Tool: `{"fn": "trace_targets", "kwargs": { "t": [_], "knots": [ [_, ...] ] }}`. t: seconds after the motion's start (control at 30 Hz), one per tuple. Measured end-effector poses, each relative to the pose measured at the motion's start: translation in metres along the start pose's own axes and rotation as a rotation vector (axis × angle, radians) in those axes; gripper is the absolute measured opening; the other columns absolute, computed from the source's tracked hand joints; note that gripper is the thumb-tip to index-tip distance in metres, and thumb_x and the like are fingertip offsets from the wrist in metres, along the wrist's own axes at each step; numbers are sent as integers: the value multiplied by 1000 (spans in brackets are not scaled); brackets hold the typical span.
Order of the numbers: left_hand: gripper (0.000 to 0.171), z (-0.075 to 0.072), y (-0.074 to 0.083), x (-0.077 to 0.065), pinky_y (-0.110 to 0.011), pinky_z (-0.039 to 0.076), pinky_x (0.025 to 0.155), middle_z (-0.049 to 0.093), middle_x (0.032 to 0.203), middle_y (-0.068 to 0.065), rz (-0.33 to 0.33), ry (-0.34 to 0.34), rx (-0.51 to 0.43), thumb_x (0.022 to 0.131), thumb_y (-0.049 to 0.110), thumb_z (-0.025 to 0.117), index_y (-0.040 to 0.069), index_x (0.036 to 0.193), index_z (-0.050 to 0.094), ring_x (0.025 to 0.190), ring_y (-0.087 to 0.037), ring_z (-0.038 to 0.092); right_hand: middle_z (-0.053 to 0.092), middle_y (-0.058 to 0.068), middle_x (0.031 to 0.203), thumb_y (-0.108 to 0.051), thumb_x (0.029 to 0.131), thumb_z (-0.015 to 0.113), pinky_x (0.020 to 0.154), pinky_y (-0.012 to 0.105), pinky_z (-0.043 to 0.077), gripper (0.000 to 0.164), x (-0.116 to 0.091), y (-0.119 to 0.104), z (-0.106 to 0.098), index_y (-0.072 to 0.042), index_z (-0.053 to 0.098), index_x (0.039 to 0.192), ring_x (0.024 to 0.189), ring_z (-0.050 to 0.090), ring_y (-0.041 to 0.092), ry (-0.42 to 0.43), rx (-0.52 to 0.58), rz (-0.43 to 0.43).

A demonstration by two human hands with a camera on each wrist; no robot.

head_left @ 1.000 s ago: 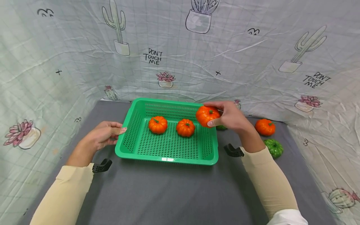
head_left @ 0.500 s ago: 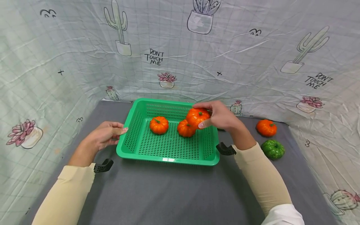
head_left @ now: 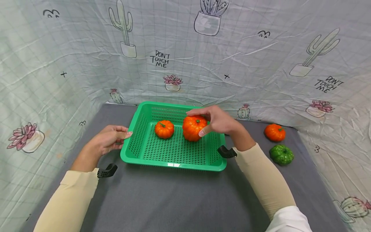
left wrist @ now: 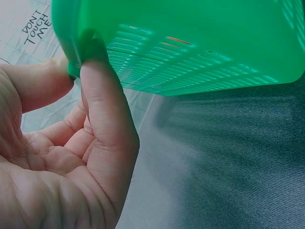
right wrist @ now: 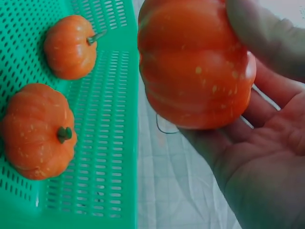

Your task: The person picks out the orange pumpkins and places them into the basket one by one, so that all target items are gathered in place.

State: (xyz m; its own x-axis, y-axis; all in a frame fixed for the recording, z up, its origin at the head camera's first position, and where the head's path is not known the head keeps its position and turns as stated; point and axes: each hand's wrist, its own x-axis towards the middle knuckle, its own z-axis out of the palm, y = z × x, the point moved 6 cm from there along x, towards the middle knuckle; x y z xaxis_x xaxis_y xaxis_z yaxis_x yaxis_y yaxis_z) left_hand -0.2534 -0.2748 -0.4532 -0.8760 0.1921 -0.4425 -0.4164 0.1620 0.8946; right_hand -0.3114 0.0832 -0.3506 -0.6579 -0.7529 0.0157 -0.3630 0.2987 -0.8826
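Observation:
In the head view my left hand [head_left: 111, 140] pinches the left rim of a green plastic basket [head_left: 174, 166] between thumb and fingers; the left wrist view shows the rim in that pinch. My right hand [head_left: 218, 120] grips a small orange pumpkin [right wrist: 198, 67] from its right side, thumb at the front. It hangs over the basket's right half and overlaps an orange pumpkin [head_left: 191, 137] lying inside. To the left of that one, another orange pumpkin [head_left: 164, 129] with a green stem rests on the basket floor.
Right of the basket, an orange pumpkin [head_left: 274, 132] and a dark green one [head_left: 281, 154] lie on the grey table cloth [head_left: 174, 199]. A pale printed curtain [head_left: 232, 54] encloses the back and sides. The right forearm crosses the basket's right edge.
My right hand has carried its pumpkin leftward and slightly down, from the basket's right end to over the right-hand pumpkin inside. The left hand keeps its pinch on the rim.

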Motion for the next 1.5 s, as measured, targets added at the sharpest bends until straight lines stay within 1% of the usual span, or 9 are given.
{"fn": "trace_targets", "kwargs": {
  "t": [0.1,0.2,0.5,0.63,0.83,0.93,1.2,1.33,1.5],
  "knots": [
    [11,0,-1,-1,-27,58,69,66,81,8,1,1,0,103,19,67,11,108,62,73,-7,59,60,22,148,10,72,88,107,32,54,74,6,-1,5,2,62,141,140,57,33,-48,-21,-33],
    [13,0,-1,-1,-27,58,70,66,81,8,1,2,0,103,20,67,10,109,62,73,-7,59,60,21,148,9,70,89,109,33,53,76,11,-1,11,2,62,141,144,53,33,-83,-26,-42],
    [15,-2,-3,-2,-27,58,70,65,82,8,-4,17,10,103,20,67,9,111,60,73,-7,59,59,21,149,14,67,84,99,31,58,81,27,4,27,4,59,143,140,56,33,-166,4,-26],
    [18,-2,-2,-2,-27,58,70,64,82,7,-1,19,20,103,21,67,8,112,59,73,-7,58,58,20,151,12,70,85,99,34,59,78,33,5,34,4,58,143,143,53,33,-196,6,-25],
    [19,-3,-1,-2,-28,58,71,64,82,7,-1,22,15,103,21,67,7,113,59,73,-8,59,61,16,149,6,73,87,104,37,57,75,43,5,43,-1,61,143,145,52,31,-227,-51,-26],
    [19,-3,-1,-2,-28,58,71,65,83,7,-2,21,18,104,21,66,6,114,59,73,-7,59,61,13,150,6,73,87,106,36,56,75,48,6,48,-4,62,143,145,52,28,-241,-66,-16],
    [17,-2,0,-1,-28,59,71,66,83,7,-3,16,4,103,20,67,7,112,60,73,-7,60,62,13,148,2,73,90,97,32,58,77,61,9,60,-6,61,144,129,62,25,-274,-111,-45],
    [15,-2,0,-2,-28,59,71,67,83,7,2,12,0,103,20,67,8,110,61,73,-8,61,65,13,145,0,74,91,94,32,58,78,66,13,65,-7,60,146,118,64,24,-286,-121,-29],
    [16,-3,-1,-2,-28,59,71,67,83,7,1,18,-3,103,20,68,8,111,62,73,-8,61,65,15,143,0,74,91,93,31,58,79,72,17,72,-7,59,146,117,65,23,-298,-115,-3]
  ]
}}
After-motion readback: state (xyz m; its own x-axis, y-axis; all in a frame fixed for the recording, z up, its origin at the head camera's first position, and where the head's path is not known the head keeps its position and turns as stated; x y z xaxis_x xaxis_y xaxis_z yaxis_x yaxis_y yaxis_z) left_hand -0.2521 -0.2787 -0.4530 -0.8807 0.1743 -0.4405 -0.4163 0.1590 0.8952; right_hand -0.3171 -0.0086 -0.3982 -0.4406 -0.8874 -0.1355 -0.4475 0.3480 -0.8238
